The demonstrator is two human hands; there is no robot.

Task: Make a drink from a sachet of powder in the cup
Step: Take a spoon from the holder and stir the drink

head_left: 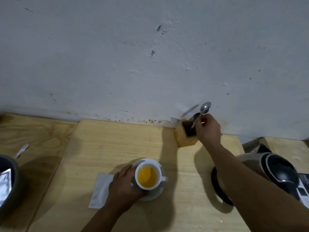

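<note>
A white cup (148, 176) holding orange liquid stands on a white saucer (154, 194) on the light wooden board (117, 139). My left hand (122, 185) wraps around the cup's left side. A white sachet (100, 190) lies flat on the board just left of the cup, partly under my left hand. My right hand (208, 129) is at the wooden cutlery holder (184, 133) by the wall, fingers closed on the handle of a metal spoon (203, 111) whose bowl points up.
A fork (175, 120) and another utensil lean in the holder. A black kettle (277, 171) on its dark base (217, 186) stands at the right, under my right forearm. A dark pan (8, 181) with foil sits at the left edge. The wall runs close behind.
</note>
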